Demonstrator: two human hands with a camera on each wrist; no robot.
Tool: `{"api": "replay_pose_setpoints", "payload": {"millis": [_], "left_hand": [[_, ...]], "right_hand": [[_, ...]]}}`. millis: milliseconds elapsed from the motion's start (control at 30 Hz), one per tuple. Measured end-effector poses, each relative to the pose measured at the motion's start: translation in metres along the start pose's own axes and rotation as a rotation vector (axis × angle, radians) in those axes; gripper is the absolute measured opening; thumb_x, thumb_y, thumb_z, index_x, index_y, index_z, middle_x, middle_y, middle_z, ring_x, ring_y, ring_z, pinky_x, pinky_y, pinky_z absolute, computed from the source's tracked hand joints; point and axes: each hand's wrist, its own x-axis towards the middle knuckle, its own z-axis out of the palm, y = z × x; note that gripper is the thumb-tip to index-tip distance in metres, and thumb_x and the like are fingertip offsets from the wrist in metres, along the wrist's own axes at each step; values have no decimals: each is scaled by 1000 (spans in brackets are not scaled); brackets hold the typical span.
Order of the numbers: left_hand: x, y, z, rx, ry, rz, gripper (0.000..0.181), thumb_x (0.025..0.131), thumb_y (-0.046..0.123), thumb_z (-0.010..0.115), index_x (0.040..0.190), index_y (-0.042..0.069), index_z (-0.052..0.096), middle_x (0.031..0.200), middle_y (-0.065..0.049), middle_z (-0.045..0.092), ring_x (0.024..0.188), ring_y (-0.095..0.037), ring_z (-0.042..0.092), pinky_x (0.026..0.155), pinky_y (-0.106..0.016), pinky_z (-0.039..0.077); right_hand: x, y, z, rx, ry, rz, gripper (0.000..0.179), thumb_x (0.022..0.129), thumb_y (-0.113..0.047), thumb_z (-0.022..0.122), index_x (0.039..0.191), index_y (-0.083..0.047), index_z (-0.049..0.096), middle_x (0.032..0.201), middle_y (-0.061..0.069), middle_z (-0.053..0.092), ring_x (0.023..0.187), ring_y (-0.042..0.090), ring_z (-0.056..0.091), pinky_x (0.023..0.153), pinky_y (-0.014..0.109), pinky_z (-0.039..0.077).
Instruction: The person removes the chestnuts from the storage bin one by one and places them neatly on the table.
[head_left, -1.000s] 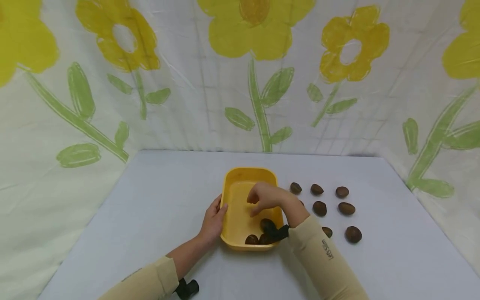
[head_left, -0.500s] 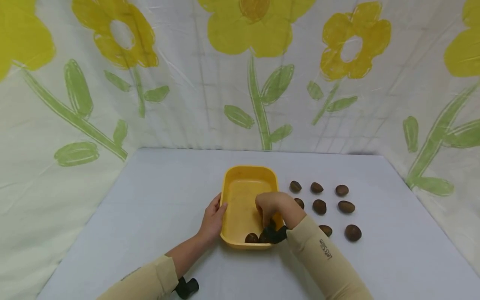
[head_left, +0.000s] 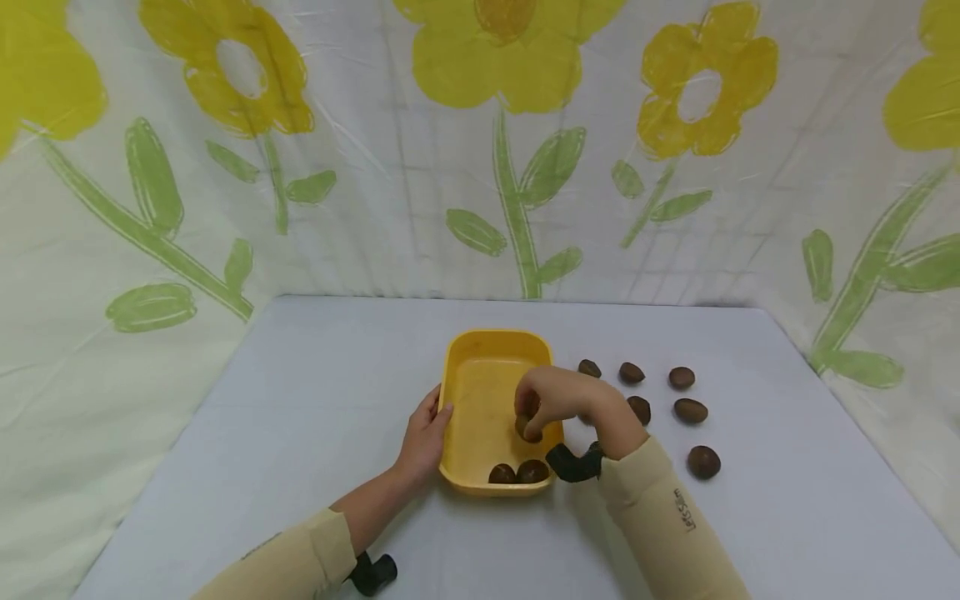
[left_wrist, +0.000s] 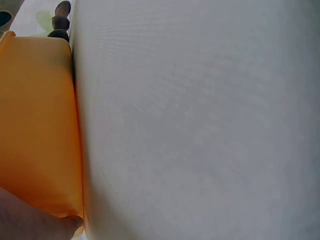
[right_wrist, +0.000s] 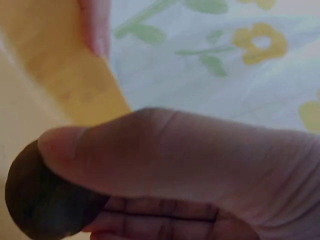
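Note:
A yellow plastic tray sits on the table, and my left hand grips its left side with the thumb over the rim. The left wrist view shows the tray's outer wall and part of that hand. Over the right half of the tray, my right hand pinches a dark brown chestnut. Close up in the right wrist view, thumb and fingers hold the chestnut. Two more chestnuts, one on the left and one on the right, lie at the tray's near end.
Several chestnuts lie in rough rows on the white table right of the tray, among them one at the back and one nearer. My right forearm hides part of the rows. A flower-printed cloth hangs behind the table.
My right hand reached down to the tray's near right corner, took hold of a chestnut there and lifted it up and away. The left hand kept its hold on the tray.

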Motion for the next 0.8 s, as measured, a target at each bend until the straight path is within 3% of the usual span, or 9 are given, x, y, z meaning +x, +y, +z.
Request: {"api": "replay_pose_setpoints", "payload": {"millis": [267,533,800], "left_hand": [[0,0,-1,-10,2,-25,48,101,17,37,146,5,26,148,-14,36,124,-29,49,105,-46,40],[0,0,0,-21,-15,-10,48,101,16,37,146,4,25,148,-15,35,125,-31,48,105,-46,39],[1,1,0,-8,-6,-11,48,101,17,38,146,5,26,148,-14,37,123,-30,50,103,-45,41]], "right_hand": [[-37,8,-1,69,106,-109,20,76,-17,75,94,-14,69,91,-5,67,89,10,63,83,27,54],[-76,30,3,97,187,-14,28,77,-25,75,101,-13,68,99,-5,68,97,17,64,86,35,54],[-105,52,20,134,238,-55,29,77,-27,75,100,-12,68,97,-4,68,95,19,67,81,31,56]]}}
